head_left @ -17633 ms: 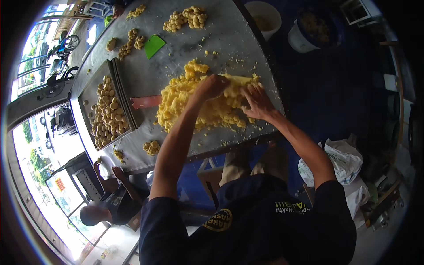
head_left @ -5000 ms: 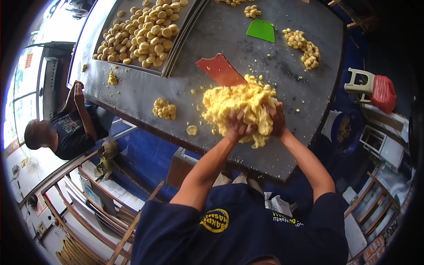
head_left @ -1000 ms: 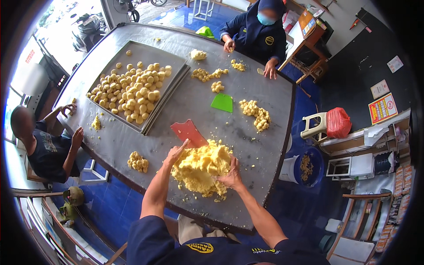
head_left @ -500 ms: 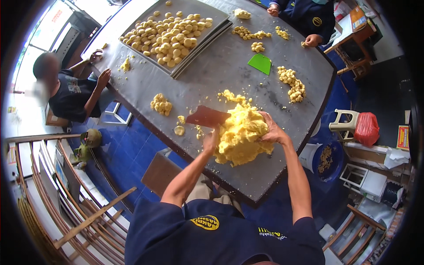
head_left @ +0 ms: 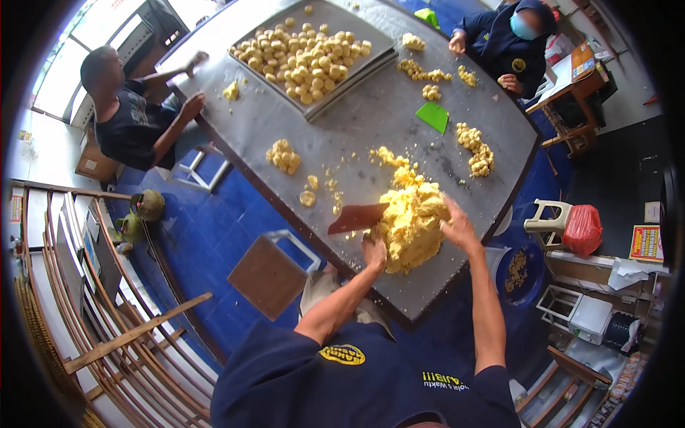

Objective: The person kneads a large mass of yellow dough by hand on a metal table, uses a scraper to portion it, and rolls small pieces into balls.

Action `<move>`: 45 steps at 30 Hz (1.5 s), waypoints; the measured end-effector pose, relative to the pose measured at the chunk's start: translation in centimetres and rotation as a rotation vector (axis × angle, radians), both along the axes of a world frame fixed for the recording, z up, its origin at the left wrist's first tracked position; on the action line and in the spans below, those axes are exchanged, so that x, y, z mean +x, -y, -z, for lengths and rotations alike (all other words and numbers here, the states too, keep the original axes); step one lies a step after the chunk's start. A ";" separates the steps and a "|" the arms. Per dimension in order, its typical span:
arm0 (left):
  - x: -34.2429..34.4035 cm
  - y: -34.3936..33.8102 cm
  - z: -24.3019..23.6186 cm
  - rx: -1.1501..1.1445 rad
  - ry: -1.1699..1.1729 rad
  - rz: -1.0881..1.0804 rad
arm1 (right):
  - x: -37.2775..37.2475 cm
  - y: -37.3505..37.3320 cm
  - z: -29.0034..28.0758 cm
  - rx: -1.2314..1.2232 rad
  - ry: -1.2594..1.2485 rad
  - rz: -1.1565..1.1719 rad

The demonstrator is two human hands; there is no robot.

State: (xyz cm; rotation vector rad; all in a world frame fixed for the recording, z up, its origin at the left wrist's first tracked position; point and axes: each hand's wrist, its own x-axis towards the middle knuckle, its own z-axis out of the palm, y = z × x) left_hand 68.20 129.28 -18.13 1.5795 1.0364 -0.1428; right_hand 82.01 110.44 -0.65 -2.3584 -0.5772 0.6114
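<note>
A large crumbly mound of yellow dough [head_left: 414,225] lies on the grey table near its front corner. My left hand [head_left: 374,251] is at the mound's lower left side, its fingers partly hidden, gripping a reddish-brown flat scraper [head_left: 351,219] whose edge meets the dough. With fingers stretched out, my right hand [head_left: 459,227] rests against the mound's right side. Loose crumbs and a small flattened round piece [head_left: 307,198] lie left of the scraper. Beyond them sits a cluster of small dough balls [head_left: 283,156].
A metal tray [head_left: 314,112] of round pieces stands at the far left of the table [head_left: 371,135]. A green scraper [head_left: 433,117] and more dough balls [head_left: 476,151] lie at the right. Two people work at the table's far sides. A brown-topped stool [head_left: 267,277] stands left of me.
The scraper and my left hand have come nearer to me along the mound's left side. My right hand stays at the right side, its fingers looking straighter. The whole view has shifted.
</note>
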 end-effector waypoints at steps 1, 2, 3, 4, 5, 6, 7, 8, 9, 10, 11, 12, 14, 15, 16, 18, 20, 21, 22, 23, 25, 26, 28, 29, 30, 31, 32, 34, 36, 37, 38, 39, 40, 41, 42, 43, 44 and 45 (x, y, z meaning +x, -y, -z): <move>0.4 0.6 -0.4 -0.044 0.056 0.017 | -0.5 0.9 0.6 -0.035 0.094 -0.002; 0.8 0.9 -0.7 -0.076 0.114 0.032 | -1.3 1.3 0.6 -0.027 0.152 0.030; 0.8 1.1 -0.8 -0.104 0.169 0.044 | -2.3 1.3 0.7 -0.014 0.207 0.057; 1.2 1.4 -0.5 -0.173 0.092 -0.005 | -3.1 1.1 0.6 0.019 0.192 0.165; 1.8 2.5 -0.7 -0.182 0.026 0.011 | -3.8 1.7 0.7 0.042 0.176 0.282; 1.8 0.5 2.1 -0.229 -0.010 -0.022 | -4.1 -0.7 0.7 0.049 0.206 0.345; 2.3 2.1 2.2 -0.202 0.077 -0.043 | -4.9 0.5 1.6 -0.008 0.234 0.458; 2.4 1.4 3.9 -0.207 0.065 -0.070 | -5.3 -0.2 2.0 0.082 0.247 0.540; 2.6 0.8 5.4 -0.215 0.056 -0.093 | -5.6 -0.6 2.7 0.174 0.263 0.623; 3.5 1.8 5.6 -0.189 0.036 -0.093 | -6.1 0.5 4.1 0.161 0.333 0.683; 4.3 2.8 5.5 -0.201 0.014 -0.048 | -6.6 1.9 5.3 0.144 0.402 0.748; 4.4 2.5 6.2 -0.199 -0.026 -0.024 | -7.5 1.4 6.0 0.121 0.391 0.781; 3.7 1.8 7.2 -0.344 -0.078 0.086 | -9.3 1.2 7.3 0.209 0.283 0.822; 3.5 1.4 7.4 -0.444 -0.088 0.120 | -9.9 1.3 7.9 0.332 0.181 0.816; 3.0 0.6 7.6 -0.598 -0.063 0.098 | -10.4 0.8 8.2 0.337 0.217 0.783; 2.7 -0.4 7.5 -0.788 -0.030 0.071 | -11.4 -0.4 9.0 0.349 0.270 0.687; 2.7 -0.1 6.9 -0.866 -0.007 0.061 | -11.6 -0.9 10.2 0.482 0.234 0.717; 2.8 0.2 6.6 -0.907 0.012 0.051 | -11.3 -1.2 10.7 0.546 0.211 0.723; 3.0 0.4 6.2 -0.946 0.034 0.040 | -10.9 -1.8 11.3 0.596 0.215 0.722; 3.2 0.7 5.7 -0.988 0.055 0.039 | -10.2 -1.6 12.1 0.601 0.195 0.710; 3.9 2.8 2.5 -1.003 0.061 -0.042 | -9.7 0.2 13.6 0.571 0.166 0.732; 3.6 3.0 1.1 -1.012 0.065 -0.071 | -9.4 0.7 13.7 0.497 0.197 0.732; 3.1 3.2 -0.3 -1.018 0.084 -0.142 | -9.0 1.0 13.5 0.362 0.245 0.720; 2.5 3.3 -0.6 -1.018 0.093 -0.184 | -8.6 1.1 13.1 0.332 0.240 0.667; 2.1 3.6 -0.6 -1.014 0.097 -0.221 | -7.7 1.5 12.0 0.298 0.238 0.615; 2.0 3.9 -0.8 -1.014 0.110 -0.254 | -6.8 2.1 11.0 0.262 0.241 0.566; 2.1 5.2 -0.4 -1.039 0.122 -0.266 | -5.4 3.2 10.5 0.363 0.172 0.583; 2.6 6.6 -0.9 -1.032 0.148 -0.295 | -3.4 4.9 9.2 0.300 0.101 0.461; 3.1 7.8 -1.6 -1.031 0.181 -0.298 | -2.2 6.6 8.6 0.252 -0.008 0.419; 1.1 7.6 -0.1 -1.022 0.145 -0.385 | -2.9 2.7 5.7 0.240 -0.307 0.504; 1.4 8.3 -0.4 -1.016 0.149 -0.369 | -2.9 2.5 4.5 0.213 -0.238 0.514; 1.6 8.2 -1.1 -0.979 0.156 -0.358 | -3.2 2.4 4.1 0.196 -0.184 0.491; 1.6 8.1 -1.7 -0.937 0.151 -0.334 | -3.7 2.7 4.9 0.170 -0.114 0.520; 1.3 7.0 -3.4 -0.859 0.131 -0.309 | -4.1 2.4 6.1 0.161 -0.056 0.534; 2.1 6.5 -4.6 -0.776 0.101 -0.184 | -4.2 3.4 7.3 0.118 0.007 0.571; 3.1 6.5 -5.8 -0.697 0.077 -0.054 | -4.4 5.0 8.4 0.070 0.081 0.618; 2.1 4.8 -5.6 -0.593 0.013 0.001 | -5.8 4.2 9.5 0.044 0.098 0.603; 1.3 4.2 -4.6 -0.510 -0.042 0.092 | -7.3 3.5 9.4 -0.006 0.128 0.576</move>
